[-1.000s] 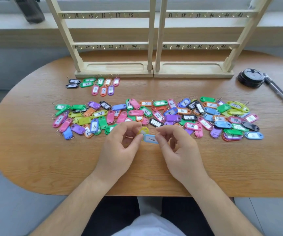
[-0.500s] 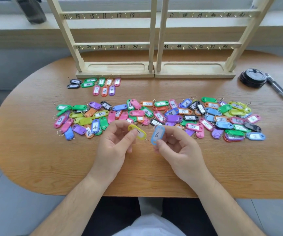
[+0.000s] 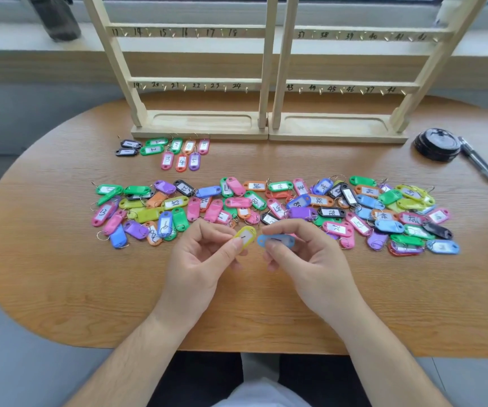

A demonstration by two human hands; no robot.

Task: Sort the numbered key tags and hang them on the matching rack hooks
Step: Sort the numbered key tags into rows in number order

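The step in hand looks like sorting, with numbers being read before anything is hung. The left hand (image 3: 204, 257) pinches a yellow tag (image 3: 245, 235) between thumb and fingertips, label up, showing what may be a 1. The right hand (image 3: 304, 259) pinches a blue tag (image 3: 276, 240) just beside it, and its label is too blurred to read. Both tags are held low over the bench (image 3: 61, 259), just in front of the pile (image 3: 295, 204) of mixed tags spread across its middle. A small sorted group (image 3: 166, 151), with low numbers up to 5 where legible, lies near the base of the left rack (image 3: 204, 83). The hooks in view carry nothing. Next, I judge, each held tag should join that group in order, which calls for reaching over the pile without snagging its rings.
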